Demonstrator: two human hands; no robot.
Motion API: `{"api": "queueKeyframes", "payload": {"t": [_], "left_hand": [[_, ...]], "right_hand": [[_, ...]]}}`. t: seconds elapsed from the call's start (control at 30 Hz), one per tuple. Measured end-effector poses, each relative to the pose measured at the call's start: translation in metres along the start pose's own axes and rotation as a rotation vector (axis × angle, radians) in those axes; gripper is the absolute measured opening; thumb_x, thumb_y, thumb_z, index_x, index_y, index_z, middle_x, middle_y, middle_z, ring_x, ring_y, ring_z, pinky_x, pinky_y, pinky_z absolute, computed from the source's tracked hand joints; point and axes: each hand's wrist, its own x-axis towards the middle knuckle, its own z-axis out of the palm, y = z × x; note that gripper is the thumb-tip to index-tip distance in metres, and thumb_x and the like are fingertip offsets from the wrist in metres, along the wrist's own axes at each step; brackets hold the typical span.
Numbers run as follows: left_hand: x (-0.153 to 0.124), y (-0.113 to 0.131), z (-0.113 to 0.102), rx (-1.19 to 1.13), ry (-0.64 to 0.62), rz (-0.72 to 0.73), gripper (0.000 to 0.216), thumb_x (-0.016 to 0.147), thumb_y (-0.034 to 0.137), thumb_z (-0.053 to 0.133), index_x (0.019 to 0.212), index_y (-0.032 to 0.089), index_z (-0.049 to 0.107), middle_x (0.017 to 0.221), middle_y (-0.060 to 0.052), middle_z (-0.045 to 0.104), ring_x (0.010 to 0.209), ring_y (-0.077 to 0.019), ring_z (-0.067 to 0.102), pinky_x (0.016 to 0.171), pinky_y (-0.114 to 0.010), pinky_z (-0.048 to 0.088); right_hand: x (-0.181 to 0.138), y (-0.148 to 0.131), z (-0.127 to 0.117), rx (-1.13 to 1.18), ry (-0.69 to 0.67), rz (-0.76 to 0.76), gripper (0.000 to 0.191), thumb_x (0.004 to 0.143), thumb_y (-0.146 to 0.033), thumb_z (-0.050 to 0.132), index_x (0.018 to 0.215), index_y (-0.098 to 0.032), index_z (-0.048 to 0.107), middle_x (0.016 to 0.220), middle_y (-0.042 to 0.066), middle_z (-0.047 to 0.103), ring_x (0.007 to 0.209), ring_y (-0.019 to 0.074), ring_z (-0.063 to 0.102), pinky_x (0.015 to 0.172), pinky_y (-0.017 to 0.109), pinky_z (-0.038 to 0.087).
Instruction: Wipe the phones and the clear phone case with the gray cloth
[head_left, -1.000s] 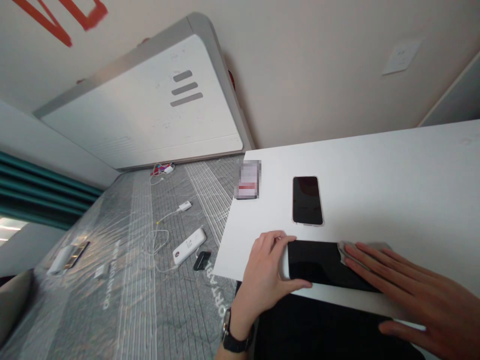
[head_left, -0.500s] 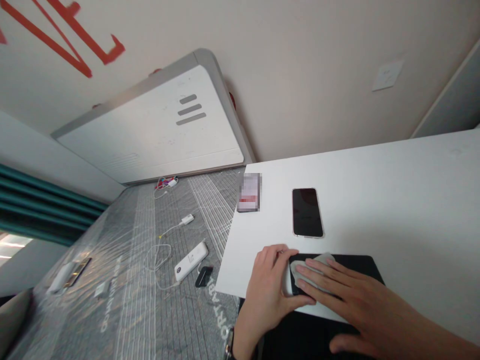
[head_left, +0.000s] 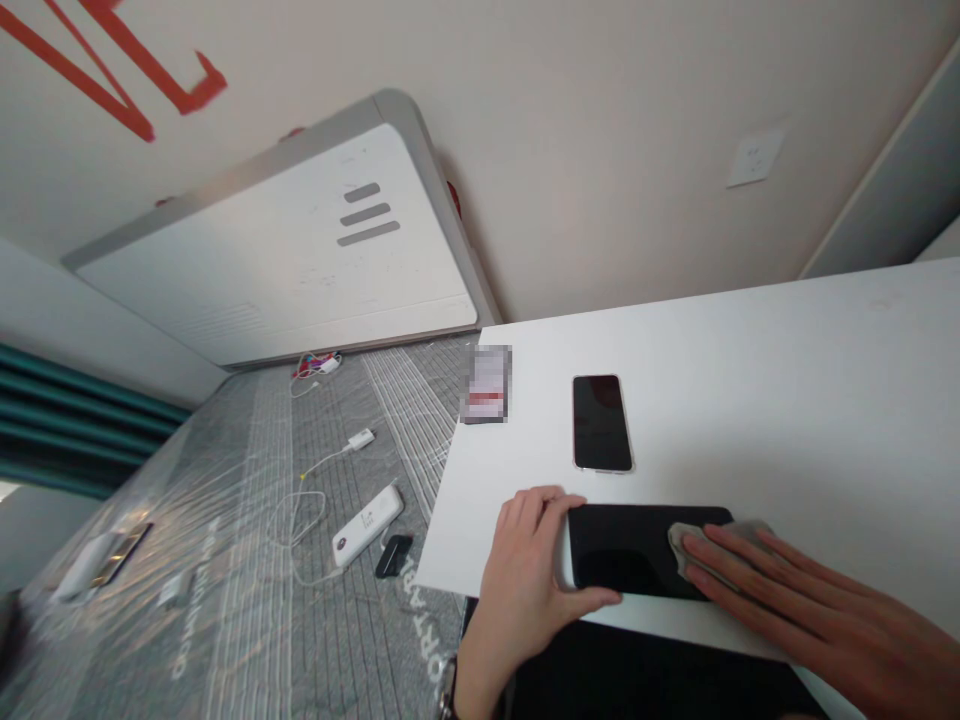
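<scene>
Near edge, white desk [head_left: 750, 350]: black glass phone [head_left: 630, 550], clasped by left hand [head_left: 529, 580]; right hand [head_left: 817, 610] flat on grey cloth [head_left: 681, 545] atop it.

sideways black smartphone [head_left: 622, 551], screen up, grey cloth [head_left: 686, 541] on right end

Glossy black glass phone [head_left: 622, 550], soft grey cloth [head_left: 681, 545], matt white tabletop [head_left: 787, 400].

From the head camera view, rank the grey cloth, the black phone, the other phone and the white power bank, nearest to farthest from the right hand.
1. Grey cloth, under the right hand.
2. Black phone, left of the cloth.
3. Other phone, farther up the white table.
4. White power bank, far left on the mattress.
</scene>
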Motion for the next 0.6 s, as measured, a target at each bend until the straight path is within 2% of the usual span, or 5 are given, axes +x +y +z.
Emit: {"api": "queueKeyframes", "payload": {"t": [0.1, 0.17, 0.3, 0.43, 0.6], "left_hand": [[0.000, -0.001, 0.000, -0.004, 0.001, 0.007, 0.088, 0.069, 0.055, 0.100, 0.141, 0.029, 0.057, 0.139, -0.010, 0.058, 0.130, -0.0348, 0.054, 0.112, -0.055, 0.046], [-0.001, -0.002, 0.000, -0.006, 0.010, 0.017, 0.086, 0.071, 0.053, 0.099, 0.142, 0.030, 0.056, 0.140, -0.009, 0.057, 0.131, -0.0341, 0.053, 0.112, -0.054, 0.046], [-0.003, -0.004, 0.002, -0.010, 0.020, 0.035, 0.083, 0.076, 0.050, 0.097, 0.145, 0.032, 0.054, 0.141, -0.009, 0.057, 0.132, -0.0331, 0.054, 0.113, -0.054, 0.046], [-0.002, -0.004, 0.003, -0.011, 0.015, 0.025, 0.088, 0.071, 0.054, 0.099, 0.144, 0.032, 0.055, 0.140, -0.009, 0.058, 0.130, -0.0348, 0.054, 0.112, -0.055, 0.047], [0.000, 0.000, 0.000, 0.001, -0.002, 0.006, 0.087, 0.069, 0.048, 0.101, 0.141, 0.030, 0.056, 0.138, -0.010, 0.059, 0.129, -0.0355, 0.055, 0.111, -0.055, 0.047]], "right_hand": [[0.037, -0.013, -0.012, 0.108, 0.037, -0.079, 0.102, 0.094, -0.073, 0.066, 0.172, -0.018, 0.029, 0.170, 0.006, 0.042, 0.146, 0.0314, 0.057, 0.109, 0.045, 0.061], [0.068, -0.021, -0.016, 0.191, 0.069, -0.122, 0.102, 0.092, -0.066, 0.074, 0.171, -0.021, 0.030, 0.168, 0.004, 0.045, 0.147, 0.0274, 0.056, 0.117, 0.041, 0.054], [0.107, -0.028, -0.009, 0.267, 0.088, -0.112, 0.101, 0.092, -0.059, 0.079, 0.171, -0.023, 0.029, 0.170, 0.003, 0.043, 0.153, 0.0264, 0.048, 0.129, 0.042, 0.040], [0.098, -0.018, -0.006, 0.169, 0.102, -0.070, 0.096, 0.096, -0.067, 0.068, 0.171, -0.020, 0.029, 0.171, 0.005, 0.042, 0.151, 0.0276, 0.051, 0.121, 0.044, 0.049], [0.046, 0.002, -0.010, 0.056, 0.112, 0.042, 0.088, 0.100, -0.063, 0.060, 0.171, -0.020, 0.031, 0.170, 0.007, 0.043, 0.144, 0.0324, 0.059, 0.108, 0.048, 0.060]]}}
